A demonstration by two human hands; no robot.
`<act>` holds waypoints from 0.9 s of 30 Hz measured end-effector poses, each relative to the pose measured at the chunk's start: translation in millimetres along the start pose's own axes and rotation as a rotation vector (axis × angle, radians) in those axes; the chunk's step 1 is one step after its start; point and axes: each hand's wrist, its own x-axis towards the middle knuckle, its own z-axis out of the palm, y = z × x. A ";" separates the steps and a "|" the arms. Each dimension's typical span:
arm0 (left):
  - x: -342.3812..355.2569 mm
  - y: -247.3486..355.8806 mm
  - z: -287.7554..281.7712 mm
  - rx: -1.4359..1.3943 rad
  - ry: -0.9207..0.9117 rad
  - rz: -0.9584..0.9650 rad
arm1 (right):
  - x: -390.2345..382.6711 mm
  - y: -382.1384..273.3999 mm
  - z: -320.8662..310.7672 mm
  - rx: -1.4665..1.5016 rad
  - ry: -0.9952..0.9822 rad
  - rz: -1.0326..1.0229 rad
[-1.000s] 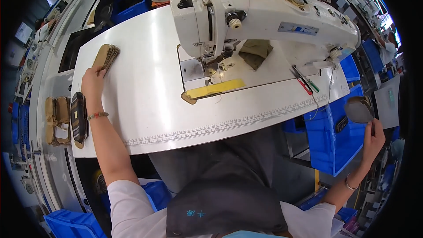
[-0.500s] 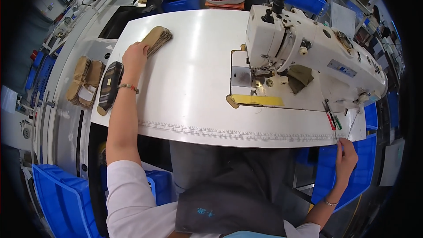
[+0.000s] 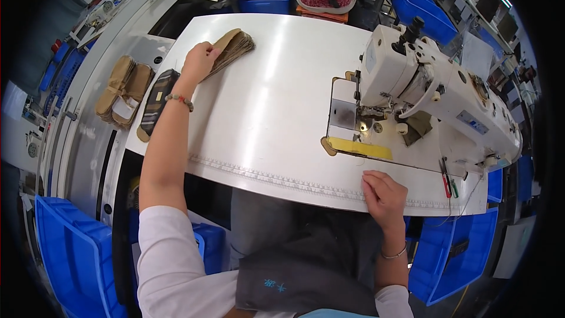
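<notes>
At the far left of the white table, my left hand (image 3: 199, 63) is closed on the near end of the top tan fabric piece (image 3: 228, 40). This long, round-ended piece lies on a stack of like pieces, whose layered edges (image 3: 238, 53) fan out on the right. My right hand (image 3: 385, 199) hovers over the table's front edge, left of the snips; its fingers are curled together and nothing shows in them. A dark striped pouch-like fabric piece (image 3: 158, 103) lies beside my left wrist.
A white sewing machine (image 3: 432, 82) stands on the right, with a yellow strip (image 3: 359, 148) before its needle plate. Red-handled snips (image 3: 445, 179) and a loose thread (image 3: 466, 203) lie near the right front. Tied tan bundles (image 3: 120, 91) sit left of the table. Blue bins (image 3: 76, 253) flank me.
My right hand has let go of the thread at the right edge and moved left. My left hand stays at the stack, whose edges now look more fanned. The view has shifted.
</notes>
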 end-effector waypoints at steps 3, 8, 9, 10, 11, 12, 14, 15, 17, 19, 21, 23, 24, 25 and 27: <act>2.5 -3.4 -1.1 -0.115 0.111 0.006 | -1.5 2.2 0.6 0.001 0.012 0.009; -14.4 13.8 4.7 0.107 0.141 0.133 | -1.1 1.0 -0.7 0.008 0.011 0.051; -13.5 14.4 3.3 0.106 0.141 0.133 | -1.0 0.6 -0.3 0.007 0.012 0.051; -11.7 14.6 1.8 0.030 0.075 0.096 | -1.0 0.5 0.2 0.010 0.013 0.067; -9.9 13.8 0.1 -0.046 0.009 0.059 | -1.3 0.1 0.3 0.013 0.015 0.083; -8.1 11.3 -0.8 -0.045 0.009 0.059 | -1.4 -0.3 0.2 0.014 0.016 0.084; -4.1 3.8 -1.2 -0.130 -0.030 0.029 | -1.4 -0.9 -0.1 0.019 0.016 0.091; -2.1 0.2 -1.2 -0.130 -0.030 0.029 | -1.5 -1.0 0.0 0.020 0.016 0.092; -0.1 -2.6 -1.8 -0.184 -0.043 -0.029 | -1.6 -0.8 0.3 0.020 0.016 0.094; 0.8 -0.6 -3.0 -0.202 0.020 -0.039 | -1.5 -0.7 0.1 0.021 0.016 0.096; -4.4 14.8 -6.3 -0.225 0.077 -0.045 | -1.7 0.2 0.4 0.016 0.013 0.103; -17.6 35.8 -10.1 -0.015 0.183 0.067 | -1.3 -0.1 0.2 0.005 0.017 0.096; -18.5 38.6 -6.1 -0.015 0.182 0.066 | -1.7 -0.4 0.5 0.006 0.016 0.096; -18.8 39.6 -0.1 0.062 0.273 0.175 | -2.4 -0.3 0.8 0.001 0.017 0.100; -18.0 33.2 6.0 0.145 0.372 0.278 | -1.3 -0.2 1.3 0.002 0.019 0.096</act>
